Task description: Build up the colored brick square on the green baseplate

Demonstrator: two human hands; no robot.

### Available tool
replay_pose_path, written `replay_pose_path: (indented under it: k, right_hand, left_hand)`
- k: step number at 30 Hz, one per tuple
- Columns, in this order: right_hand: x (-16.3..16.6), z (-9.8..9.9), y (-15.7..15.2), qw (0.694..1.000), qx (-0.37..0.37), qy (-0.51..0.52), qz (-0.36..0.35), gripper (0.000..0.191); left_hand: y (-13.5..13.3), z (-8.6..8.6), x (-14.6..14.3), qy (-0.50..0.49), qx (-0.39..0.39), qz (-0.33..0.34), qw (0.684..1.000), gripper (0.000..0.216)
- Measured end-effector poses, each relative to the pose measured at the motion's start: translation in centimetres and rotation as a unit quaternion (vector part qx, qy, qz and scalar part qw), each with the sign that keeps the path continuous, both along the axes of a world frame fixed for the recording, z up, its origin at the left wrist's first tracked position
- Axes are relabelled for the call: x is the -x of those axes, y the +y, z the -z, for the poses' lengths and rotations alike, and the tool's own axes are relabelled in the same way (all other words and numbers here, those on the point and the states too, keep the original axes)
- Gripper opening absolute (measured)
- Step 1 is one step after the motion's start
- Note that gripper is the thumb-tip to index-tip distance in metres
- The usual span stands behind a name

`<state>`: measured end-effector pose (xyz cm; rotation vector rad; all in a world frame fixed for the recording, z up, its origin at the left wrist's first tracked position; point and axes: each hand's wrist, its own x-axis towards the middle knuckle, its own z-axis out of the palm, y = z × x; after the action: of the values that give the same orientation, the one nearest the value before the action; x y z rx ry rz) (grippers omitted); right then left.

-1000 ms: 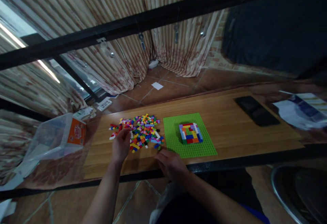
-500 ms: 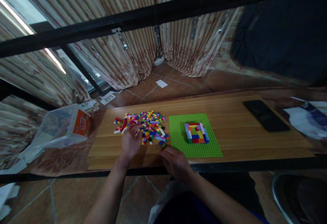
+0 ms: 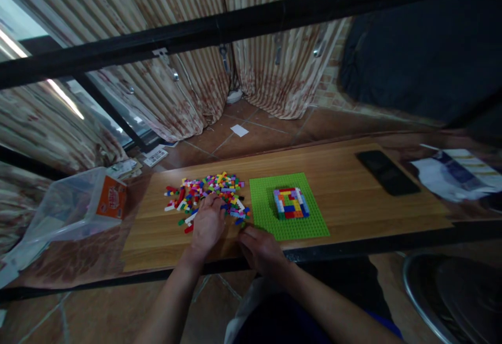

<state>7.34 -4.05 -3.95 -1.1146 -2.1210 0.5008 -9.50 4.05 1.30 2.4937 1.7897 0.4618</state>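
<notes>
A loose pile of small coloured toy bricks (image 3: 231, 182) lies on the left part of the wooden board. My left hand (image 3: 209, 221) is over the near side of this pile, its fingers bent down and loosely apart among the bricks; the fingertips are partly hidden. At the near left corner of the green baseplate (image 3: 262, 213) is my right hand (image 3: 262, 249), fingers curled together and closed. What it pinches, if anything, is too small to make out. On the baseplate stands a low multicoloured brick build (image 3: 291, 204), roughly square, touched by neither hand.
A clear plastic tub (image 3: 70, 208) with an orange label stands left of the wooden board (image 3: 337, 176). A black phone-like slab (image 3: 387, 172) lies at the right, with crumpled wrapping (image 3: 451, 174) beyond it. A dark metal bar (image 3: 345, 244) runs along the near edge.
My left hand has moved nearer to my right hand, and bricks at the pile's near left now show. The camera view has shifted slightly. My right hand keeps its place by the baseplate.
</notes>
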Motion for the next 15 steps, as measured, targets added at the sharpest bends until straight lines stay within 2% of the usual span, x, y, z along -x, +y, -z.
replay_pose_path:
  k: [3,5,8,10,12,15]
  right_hand:
    - [0.1,-1.1,0.0,0.997,0.030,0.072,0.017,0.017]
    - [0.0,-2.3,0.0,0.984,0.061,0.156,0.059,0.018]
    - [-0.5,-4.5,-0.1,0.947,0.101,0.268,0.149,0.017]
    - [-1.0,-5.7,-0.1,0.921,0.133,0.317,0.185,0.018]
    - [-1.6,-6.4,-0.2,0.894,0.169,0.359,0.208,0.021]
    - [-2.6,-6.4,-0.5,0.851,0.203,0.422,0.238,0.021]
  left_hand:
    - [-0.4,-0.5,0.1,-0.038,-0.004,-0.019,0.999,0.017]
    - [-1.2,-0.9,-0.2,-0.098,-0.002,-0.035,0.995,0.016]
    - [-3.2,-1.5,-1.8,-0.240,0.025,-0.039,0.970,0.018]
    - [-4.7,-1.7,-3.6,-0.326,0.066,-0.008,0.943,0.018]
    - [-6.0,-1.6,-5.7,-0.379,0.081,0.032,0.921,0.016]
    - [-7.0,-1.3,-8.6,-0.406,0.070,0.054,0.910,0.012]
